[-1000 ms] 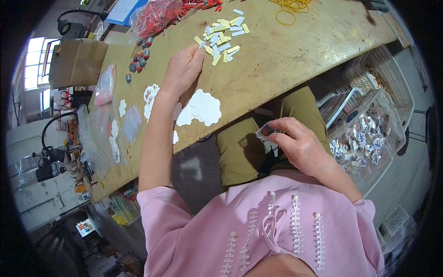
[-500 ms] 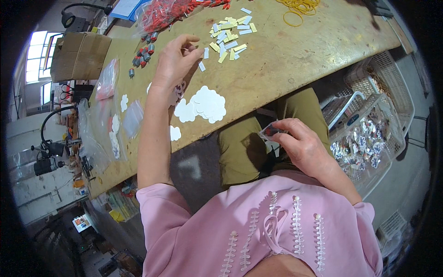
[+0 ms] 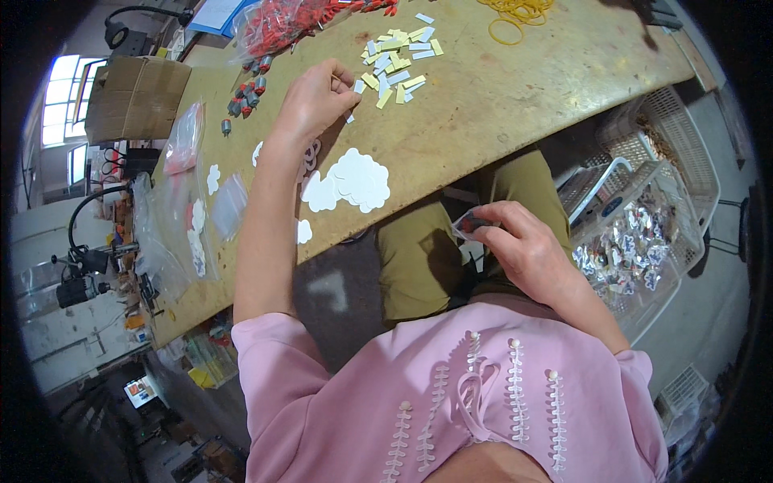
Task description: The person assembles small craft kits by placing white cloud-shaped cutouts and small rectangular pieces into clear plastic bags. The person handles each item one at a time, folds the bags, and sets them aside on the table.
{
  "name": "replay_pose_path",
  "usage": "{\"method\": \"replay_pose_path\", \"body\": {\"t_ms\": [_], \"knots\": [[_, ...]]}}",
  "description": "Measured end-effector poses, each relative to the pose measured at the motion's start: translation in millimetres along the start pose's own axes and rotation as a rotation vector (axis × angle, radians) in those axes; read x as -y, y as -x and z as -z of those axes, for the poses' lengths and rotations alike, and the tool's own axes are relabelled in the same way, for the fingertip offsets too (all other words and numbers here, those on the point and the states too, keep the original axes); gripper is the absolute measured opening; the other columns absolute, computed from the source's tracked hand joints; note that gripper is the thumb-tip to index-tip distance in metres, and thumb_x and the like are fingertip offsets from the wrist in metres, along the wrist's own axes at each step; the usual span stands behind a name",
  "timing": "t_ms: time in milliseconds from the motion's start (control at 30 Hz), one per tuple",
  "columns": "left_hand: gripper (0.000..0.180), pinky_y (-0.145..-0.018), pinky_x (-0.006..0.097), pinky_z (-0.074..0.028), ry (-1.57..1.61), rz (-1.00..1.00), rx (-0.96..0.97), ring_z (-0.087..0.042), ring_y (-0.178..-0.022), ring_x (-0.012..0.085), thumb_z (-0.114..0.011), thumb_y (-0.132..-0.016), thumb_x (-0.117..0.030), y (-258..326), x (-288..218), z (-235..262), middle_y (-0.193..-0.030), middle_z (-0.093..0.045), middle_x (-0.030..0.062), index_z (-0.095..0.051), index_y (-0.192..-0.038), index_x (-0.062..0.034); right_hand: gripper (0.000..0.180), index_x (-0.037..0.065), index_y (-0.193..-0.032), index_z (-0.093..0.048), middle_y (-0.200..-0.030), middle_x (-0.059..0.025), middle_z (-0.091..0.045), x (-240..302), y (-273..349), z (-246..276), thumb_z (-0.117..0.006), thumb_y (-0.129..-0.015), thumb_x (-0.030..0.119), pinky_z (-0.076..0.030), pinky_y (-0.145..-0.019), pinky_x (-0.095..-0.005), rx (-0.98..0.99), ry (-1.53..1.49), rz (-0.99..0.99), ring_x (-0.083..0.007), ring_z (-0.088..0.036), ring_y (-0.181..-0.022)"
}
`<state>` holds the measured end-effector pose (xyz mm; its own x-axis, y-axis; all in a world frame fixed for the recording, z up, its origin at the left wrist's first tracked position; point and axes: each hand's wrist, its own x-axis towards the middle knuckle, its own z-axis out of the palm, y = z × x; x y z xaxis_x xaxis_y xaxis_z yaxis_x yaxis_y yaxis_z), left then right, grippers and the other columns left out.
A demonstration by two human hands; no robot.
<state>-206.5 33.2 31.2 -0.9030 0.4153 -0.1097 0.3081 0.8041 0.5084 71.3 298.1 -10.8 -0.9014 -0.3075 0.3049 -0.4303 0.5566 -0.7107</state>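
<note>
Nearest to me, at 5 o'clock of the view's centre, my right hand rests over my lap, below the bench edge. Its fingers are closed on a small clear bag with a dark part inside, pinched at the hand's 10 o'clock side. This hand has stayed put over the last second.

At 3 o'clock from it stands a white basket full of filled bags, close beside my knee, with more baskets behind. Room on that side is tight.

Farther out, at 11 o'clock, my left hand lies on the wooden bench. A second ago it lay flat by the slips; now it has drawn in toward the bench's left part, thumb and forefinger pinched on one small paper slip. I judge a slip is picked and ready to come back to the bag.

At 1 o'clock of that hand lies the heap of slips. At 6 o'clock lie white cloud-shaped cards, near the bench's front edge. The path from slip to bag crosses these cards and that edge.

Farthest, at 12 o'clock, sit red parts and yellow rubber bands.
</note>
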Motion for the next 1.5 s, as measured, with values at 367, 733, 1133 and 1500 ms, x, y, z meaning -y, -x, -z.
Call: {"method": "replay_pose_path", "body": {"t_ms": [367,733,1133,1500], "knots": [[0.014,-0.074,0.024,-0.052,0.711,-0.063,0.047,-0.066,-0.083,0.0063,-0.079,-0.091,-0.007,114.5,-98.4,-27.6,-0.093,-0.074,-0.0014,-0.076,-0.105,-0.0067,0.025,-0.003,-0.109,-0.070,-0.122,-0.0180,-0.069,2.1,-4.9,15.8,-0.072,-0.084,-0.001,-0.061,-0.089,-0.0422,-0.189,0.052,0.128,-0.0367,-0.071,-0.110],[0.014,-0.077,0.038,-0.057,0.331,-0.414,-0.220,-0.071,-0.084,0.0284,-0.079,-0.083,0.002,159.0,-114.8,-58.6,-0.094,-0.074,0.0095,-0.074,-0.095,-0.0051,0.026,-0.005,-0.109,-0.069,-0.122,-0.0203,-0.069,10.8,-3.2,19.4,-0.074,-0.083,-0.001,-0.062,-0.092,-0.0446,-0.153,0.043,0.165,-0.0390,-0.072,-0.112],[0.020,-0.078,0.042,-0.058,0.222,-0.511,-0.117,-0.072,-0.086,0.0326,-0.074,-0.093,-0.014,-0.1,-136.3,-77.0,-0.094,-0.074,0.0158,-0.077,-0.110,-0.0048,0.022,-0.004,-0.108,-0.069,-0.124,-0.0199,-0.068,-5.3,17.7,24.5,-0.071,-0.087,0.003,-0.059,-0.097,-0.0443,-0.158,0.057,0.089,-0.0391,-0.070,-0.115],[0.024,-0.080,0.042,-0.059,0.048,-0.382,-0.016,-0.073,-0.082,0.0316,-0.075,-0.095,-0.022,-70.2,-130.9,-98.5,-0.088,-0.075,0.0168,-0.071,-0.104,0.0004,0.023,-0.003,-0.110,-0.070,-0.122,-0.0217,-0.068,-14.3,35.1,35.6,-0.072,-0.087,0.001,-0.059,-0.096,-0.0467,-0.226,0.072,0.012,-0.0412,-0.069,-0.113]]}}
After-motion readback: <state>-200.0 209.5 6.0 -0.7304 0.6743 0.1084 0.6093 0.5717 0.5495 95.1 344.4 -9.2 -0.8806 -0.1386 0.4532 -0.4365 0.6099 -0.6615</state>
